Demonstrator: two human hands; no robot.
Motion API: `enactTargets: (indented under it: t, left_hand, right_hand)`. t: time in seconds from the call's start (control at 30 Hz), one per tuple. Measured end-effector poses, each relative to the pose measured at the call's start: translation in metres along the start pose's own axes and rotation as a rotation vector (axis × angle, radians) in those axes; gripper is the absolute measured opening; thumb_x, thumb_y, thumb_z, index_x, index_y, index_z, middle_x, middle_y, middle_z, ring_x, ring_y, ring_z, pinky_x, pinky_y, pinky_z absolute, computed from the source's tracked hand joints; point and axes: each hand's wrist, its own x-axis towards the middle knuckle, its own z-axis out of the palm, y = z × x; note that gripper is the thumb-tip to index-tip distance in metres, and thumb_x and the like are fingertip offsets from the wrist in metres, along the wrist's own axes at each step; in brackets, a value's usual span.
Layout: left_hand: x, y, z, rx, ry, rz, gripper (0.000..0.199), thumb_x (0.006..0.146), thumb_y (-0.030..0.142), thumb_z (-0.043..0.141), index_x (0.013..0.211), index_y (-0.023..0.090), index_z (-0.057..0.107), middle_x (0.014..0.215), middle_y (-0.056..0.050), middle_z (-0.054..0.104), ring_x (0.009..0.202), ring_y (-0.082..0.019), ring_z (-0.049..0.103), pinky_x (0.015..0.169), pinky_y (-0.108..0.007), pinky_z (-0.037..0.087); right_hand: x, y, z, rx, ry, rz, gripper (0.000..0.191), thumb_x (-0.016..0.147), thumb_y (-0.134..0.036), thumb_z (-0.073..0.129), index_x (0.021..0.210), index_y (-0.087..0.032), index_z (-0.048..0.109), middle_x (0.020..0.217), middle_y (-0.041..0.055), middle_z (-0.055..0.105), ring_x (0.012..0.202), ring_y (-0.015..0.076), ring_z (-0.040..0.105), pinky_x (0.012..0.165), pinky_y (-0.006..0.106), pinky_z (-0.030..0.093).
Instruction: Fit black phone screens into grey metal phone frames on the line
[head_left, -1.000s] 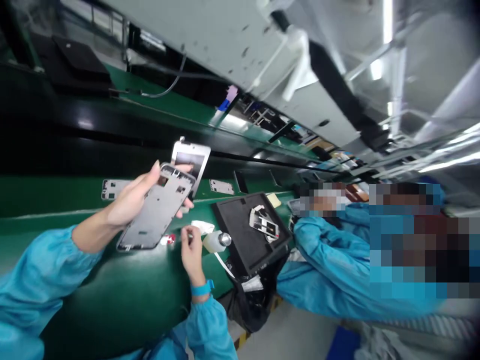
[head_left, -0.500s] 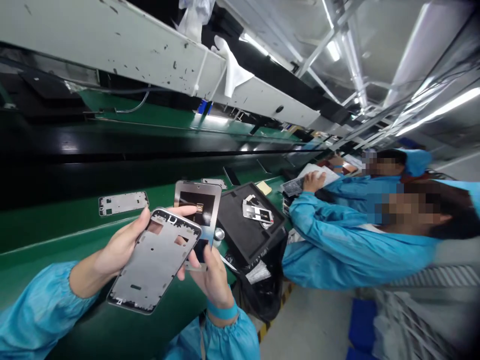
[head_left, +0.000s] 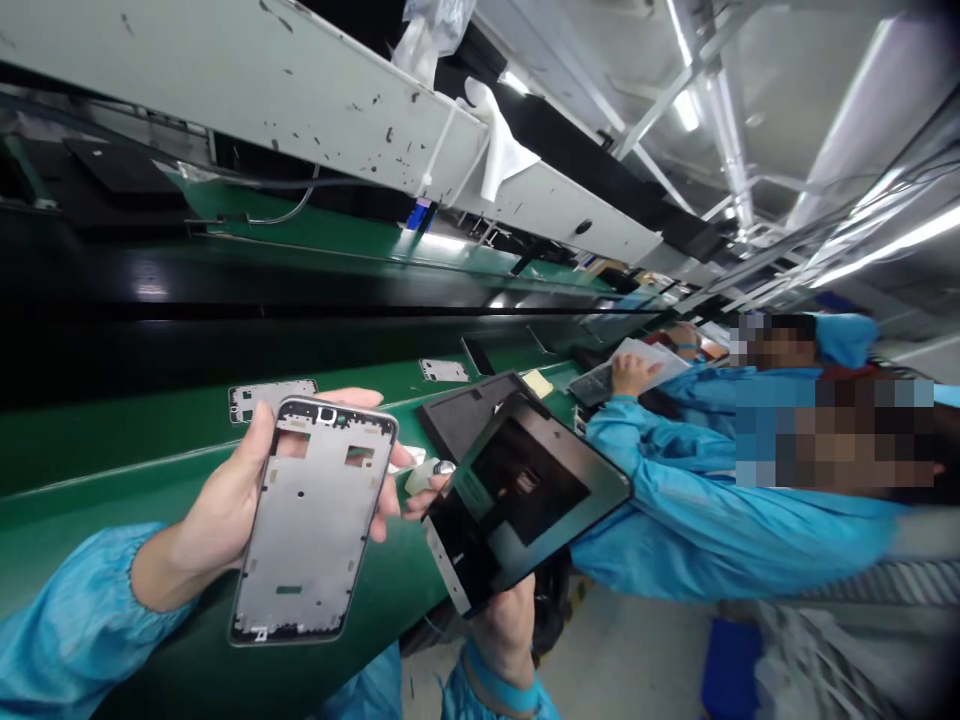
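Note:
My left hand (head_left: 217,510) grips a phone middle frame (head_left: 307,530), a grey metal plate with cut-outs, its thumb on one long edge and fingertips showing at the other. To its right, my right hand (head_left: 506,620) holds a larger flat panel (head_left: 559,480) with a silver border and a dark, shiny middle; it is tilted and hides most of the palm. Some right-hand fingertips show at the panel's left edge, near a small whitish piece (head_left: 420,475) and a round metal thing. The two held parts are apart.
On the green bench (head_left: 90,475) lie another phone frame (head_left: 271,397), a smaller one (head_left: 444,371) and a dark slab (head_left: 475,355). A black tray (head_left: 457,415) with a yellow pad (head_left: 537,383) sits behind the panel. Co-workers in blue (head_left: 675,520) work at the right.
My right hand has moved right, away from the phone frame, and tilted the panel, which now covers much of the tray. The left hand has turned the frame more upright.

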Motion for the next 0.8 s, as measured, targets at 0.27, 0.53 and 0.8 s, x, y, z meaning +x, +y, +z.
enactTargets:
  t: [0.27,0.53,0.8]
  left_hand:
    - [0.024,0.008,-0.027,0.322,0.194,0.283,0.045,0.101,0.055,0.065,0.136,0.027,0.062,0.128,-0.010,0.075,0.113,-0.031,0.076,0.099,-0.049,0.063]
    - [0.023,0.016,-0.032,0.352,0.133,0.374,0.046,0.102,0.053,0.065,0.135,0.022,0.058,0.131,-0.013,0.075,0.115,-0.034,0.075,0.100,-0.056,0.062]
    - [0.022,0.016,-0.031,0.466,0.078,0.368,0.044,0.101,0.053,0.067,0.132,0.022,0.058,0.133,-0.012,0.073,0.116,-0.035,0.075,0.097,-0.053,0.064]
  right_hand:
    - [0.020,-0.010,-0.005,-0.165,-0.254,-0.201,0.060,0.098,-0.055,0.069,0.153,-0.034,0.061,0.139,0.0144,0.066,0.124,0.0364,0.067,0.101,0.057,0.059]
    - [0.017,-0.012,-0.009,-0.213,-0.328,-0.184,0.058,0.097,-0.050,0.073,0.152,-0.035,0.062,0.138,0.0132,0.067,0.124,0.0346,0.069,0.101,0.053,0.060]
    - [0.021,-0.015,0.000,-0.250,-0.373,-0.184,0.059,0.095,-0.052,0.074,0.151,-0.033,0.063,0.137,0.0134,0.068,0.125,0.0339,0.068,0.104,0.052,0.060]
